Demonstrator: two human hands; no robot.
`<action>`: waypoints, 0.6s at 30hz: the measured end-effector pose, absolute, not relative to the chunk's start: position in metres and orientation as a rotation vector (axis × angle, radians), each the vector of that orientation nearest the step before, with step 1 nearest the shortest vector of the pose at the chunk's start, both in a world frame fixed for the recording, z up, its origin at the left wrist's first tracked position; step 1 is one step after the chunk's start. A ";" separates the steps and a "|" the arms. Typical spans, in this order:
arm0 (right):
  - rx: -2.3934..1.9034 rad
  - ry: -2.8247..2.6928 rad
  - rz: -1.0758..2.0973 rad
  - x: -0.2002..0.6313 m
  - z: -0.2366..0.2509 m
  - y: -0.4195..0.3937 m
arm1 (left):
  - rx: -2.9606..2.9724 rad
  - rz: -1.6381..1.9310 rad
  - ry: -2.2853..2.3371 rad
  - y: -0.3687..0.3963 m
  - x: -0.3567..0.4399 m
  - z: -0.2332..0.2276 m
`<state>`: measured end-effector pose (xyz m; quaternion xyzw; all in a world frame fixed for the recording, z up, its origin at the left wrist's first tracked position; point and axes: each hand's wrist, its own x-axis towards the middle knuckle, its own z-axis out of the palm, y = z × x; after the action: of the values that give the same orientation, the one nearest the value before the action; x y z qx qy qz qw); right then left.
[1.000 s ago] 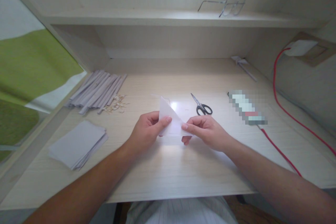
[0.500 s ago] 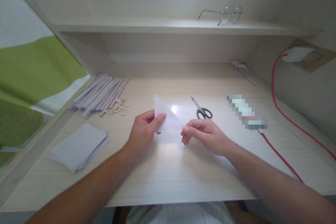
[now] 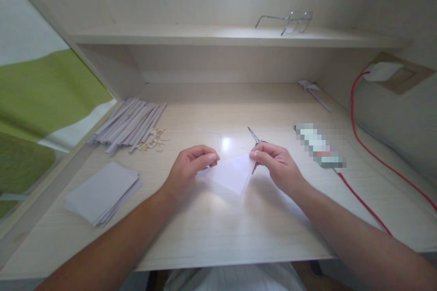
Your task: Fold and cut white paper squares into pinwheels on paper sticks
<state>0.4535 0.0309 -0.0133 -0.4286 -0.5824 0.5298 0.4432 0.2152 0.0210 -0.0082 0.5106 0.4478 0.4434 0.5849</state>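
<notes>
Both forearms come in from the lower corners and angle toward each other, bare to the wrists. The left hand (image 3: 189, 168) sits knuckles-up, fingers curled inward, thumb and forefinger pinched together at its right side. The right hand (image 3: 278, 166) lies just opposite, fingers bent and bunched, its fingertips pointing toward the left hand, the two hands near but apart.

Paper stack (image 3: 102, 192), rolled strips (image 3: 128, 123), scissors (image 3: 253, 134), red cable (image 3: 362, 200), shelf glasses (image 3: 290, 20).
</notes>
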 end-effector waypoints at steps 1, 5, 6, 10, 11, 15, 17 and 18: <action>-1.070 -1.528 1.289 0.453 -0.013 0.029 | 1.224 0.946 1.043 0.021 0.215 -0.008; -1.060 -1.719 1.264 0.449 -0.012 0.022 | 1.412 0.583 0.975 0.015 0.219 -0.010; -1.052 -1.734 1.266 0.448 -0.012 0.020 | 1.445 0.552 0.967 0.013 0.220 -0.010; -1.066 -1.783 1.237 0.447 -0.012 0.019 | 1.470 0.525 0.961 0.008 0.224 -0.011; -1.078 -1.784 1.233 0.448 -0.012 0.020 | 1.466 0.517 0.952 0.008 0.224 -0.010; -1.078 -1.754 1.273 0.450 -0.012 0.022 | 1.467 0.521 0.922 0.008 0.224 -0.009; -1.076 -1.756 1.271 0.451 -0.012 0.023 | 1.459 0.532 0.936 0.009 0.224 -0.009; -1.080 -1.756 1.259 0.451 -0.013 0.024 | 1.447 0.531 0.940 0.008 0.224 -0.009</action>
<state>0.4507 0.0240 -0.0125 -0.4181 -0.6794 0.4874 0.3550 0.2241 0.0084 -0.0091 0.6292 0.4086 0.2307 0.6196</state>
